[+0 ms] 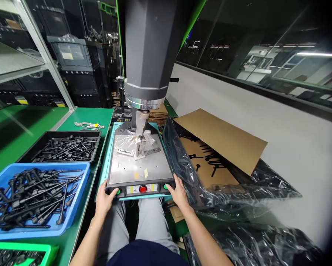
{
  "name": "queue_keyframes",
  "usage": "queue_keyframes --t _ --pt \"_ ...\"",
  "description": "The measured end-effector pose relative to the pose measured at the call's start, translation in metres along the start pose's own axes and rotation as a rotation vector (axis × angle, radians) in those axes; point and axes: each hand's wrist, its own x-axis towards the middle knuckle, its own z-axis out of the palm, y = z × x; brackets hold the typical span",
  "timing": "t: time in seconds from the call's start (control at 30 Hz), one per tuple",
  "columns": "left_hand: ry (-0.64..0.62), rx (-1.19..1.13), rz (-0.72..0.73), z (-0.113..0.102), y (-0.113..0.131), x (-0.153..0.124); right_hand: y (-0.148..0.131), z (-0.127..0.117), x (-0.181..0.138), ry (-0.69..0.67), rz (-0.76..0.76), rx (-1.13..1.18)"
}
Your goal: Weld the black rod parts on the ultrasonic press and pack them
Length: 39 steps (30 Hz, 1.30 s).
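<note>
A press machine stands in front of me, its grey head (148, 48) lowered onto a fixture (139, 142) on the steel base plate (138, 168). My left hand (105, 199) grips the plate's front left corner, thumb on a green button (117, 191). On the front right corner rests my right hand (178, 192), its thumb on the other green button (166, 186). A red button (142, 189) sits between them. Neither hand holds a loose part.
To the left, a blue tray (80, 199) and a black tray (95, 147) hold several black rod-like parts. A green tray (48, 251) is at the lower left. At right, a cardboard box (224, 136) lined with clear plastic (182, 166) contains a few black parts.
</note>
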Motion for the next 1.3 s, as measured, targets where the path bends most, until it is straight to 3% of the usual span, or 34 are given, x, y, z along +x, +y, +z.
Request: queue_keyframes --t 0.23,0.5,0.97,1.07,1.17,1.23,1.3 --pt "-0.036 -0.05 0.055 -0.004 -0.013 0.0 0.007 0.007 -0.004 0.034 0.004 0.0" --pt "-0.081 -0.028 0.016 -0.004 -0.007 -0.004 0.003 0.003 -0.004 -0.044 0.066 -0.007" --pt "-0.065 -0.079 -0.006 -0.002 -0.005 -0.007 0.003 0.008 -0.004 -0.039 0.104 -0.009" --pt "0.064 -0.079 -0.056 -0.007 0.014 -0.006 0.004 0.008 -0.004 -0.041 0.122 -0.011" --pt "0.236 -0.053 0.077 -0.012 0.049 0.007 0.005 0.008 -0.004 -0.038 0.116 -0.01" --pt "0.245 -0.121 0.164 -0.012 0.073 0.028 0.005 0.009 -0.004 -0.028 0.105 0.001" --pt "0.204 -0.213 0.163 -0.009 0.091 0.057 0.004 0.009 -0.004 -0.021 0.106 0.016"
